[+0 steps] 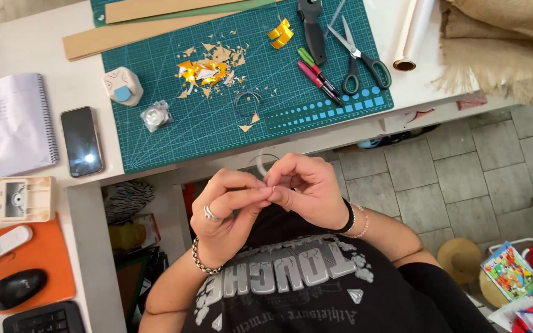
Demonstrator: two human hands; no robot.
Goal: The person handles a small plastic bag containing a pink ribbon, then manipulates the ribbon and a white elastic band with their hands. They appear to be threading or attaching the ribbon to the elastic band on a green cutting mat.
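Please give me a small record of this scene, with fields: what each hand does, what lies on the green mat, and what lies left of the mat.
left hand: left hand, ring and bracelet, fingertips pinched against the right hand
right hand: right hand, pinching a thin wire loop
grip: both pinch closed; what the left holds cannot be told
on mat: cutting mat with scissors, two markers, gold foil scraps, corner punch
left of mat: phone, spiral notebook

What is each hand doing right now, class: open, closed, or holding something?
Left hand: fingers pinched shut at the fingertips, on something too small to identify.
Right hand: pinched closed too, fingertips meeting the left's; a thin wire loop shows just above.
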